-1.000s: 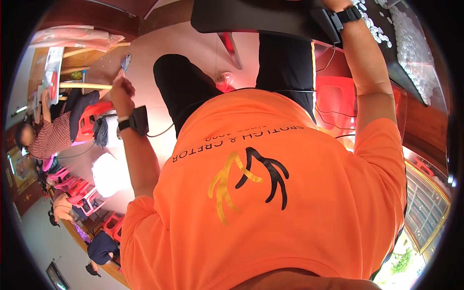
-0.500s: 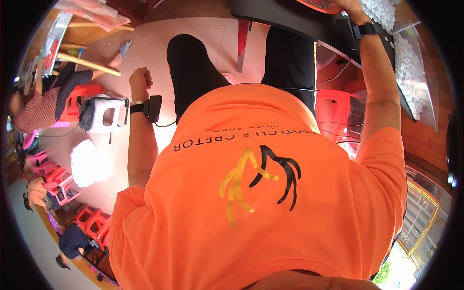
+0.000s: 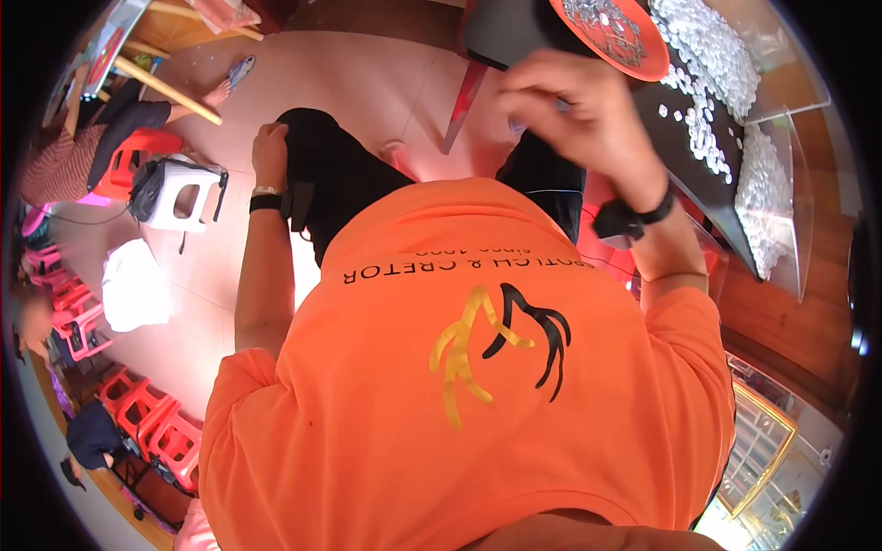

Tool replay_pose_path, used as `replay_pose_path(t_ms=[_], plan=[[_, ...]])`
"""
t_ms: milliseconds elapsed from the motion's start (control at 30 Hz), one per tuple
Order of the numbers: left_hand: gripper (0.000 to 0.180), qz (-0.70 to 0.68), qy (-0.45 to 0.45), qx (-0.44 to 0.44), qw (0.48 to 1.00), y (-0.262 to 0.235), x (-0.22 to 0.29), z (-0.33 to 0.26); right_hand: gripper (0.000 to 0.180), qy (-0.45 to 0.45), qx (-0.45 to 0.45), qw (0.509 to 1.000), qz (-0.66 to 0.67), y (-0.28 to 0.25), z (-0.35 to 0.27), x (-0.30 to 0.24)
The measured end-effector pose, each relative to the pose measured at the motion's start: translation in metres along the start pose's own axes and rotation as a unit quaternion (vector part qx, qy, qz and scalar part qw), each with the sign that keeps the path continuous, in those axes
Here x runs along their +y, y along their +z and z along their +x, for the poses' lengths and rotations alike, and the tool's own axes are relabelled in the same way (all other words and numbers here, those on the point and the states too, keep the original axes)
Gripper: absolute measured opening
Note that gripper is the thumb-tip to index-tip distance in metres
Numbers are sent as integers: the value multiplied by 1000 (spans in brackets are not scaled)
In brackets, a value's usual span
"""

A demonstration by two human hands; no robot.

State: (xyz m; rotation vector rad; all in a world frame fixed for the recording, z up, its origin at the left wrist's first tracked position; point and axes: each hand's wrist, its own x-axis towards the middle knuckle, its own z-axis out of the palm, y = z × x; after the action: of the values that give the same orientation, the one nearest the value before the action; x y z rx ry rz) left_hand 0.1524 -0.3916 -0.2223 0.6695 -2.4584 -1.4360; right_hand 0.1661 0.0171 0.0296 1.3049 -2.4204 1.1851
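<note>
From my remote seat I'm seeing the right hand (image 3: pixel 588 110) bending across the near edge of the black desk (image 3: pixel 494 39), its fingers curling toward the left; they're blurring, so I can't tell whether the tips are meeting or pinching anything. The red plate (image 3: pixel 656 67) is sitting on the desk, far and to the right of those fingers and apart from them, its oval outline slanting from far left to near right. Thin dark pieces (image 3: pixel 614 32) are lying in it. Just to its right, loose white pieces (image 3: pixel 704 136) are scattering over the desk beside a white heap (image 3: pixel 706 57). The right hand is clearly being the nearer one: the left hand (image 3: pixel 268 156) is resting by the left knee (image 3: pixel 312 138), well apart, its grip not showing clearly.
</note>
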Motion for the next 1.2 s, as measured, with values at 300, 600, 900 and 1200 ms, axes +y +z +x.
replay_pose_path(t_ms=[300,600,900,1200], plan=[[24,1,132,-123,984,43,28,59,16,265,-135,918,263,146,79,103],[21,-88,63,-141,984,104,17,133,18,530,-81,804,258,295,118,273],[17,-161,-34,-141,976,118,-50,171,15,363,-443,777,-261,332,-18,455],[19,-370,-257,-144,881,90,-4,195,24,475,-401,739,-260,304,-120,554]])
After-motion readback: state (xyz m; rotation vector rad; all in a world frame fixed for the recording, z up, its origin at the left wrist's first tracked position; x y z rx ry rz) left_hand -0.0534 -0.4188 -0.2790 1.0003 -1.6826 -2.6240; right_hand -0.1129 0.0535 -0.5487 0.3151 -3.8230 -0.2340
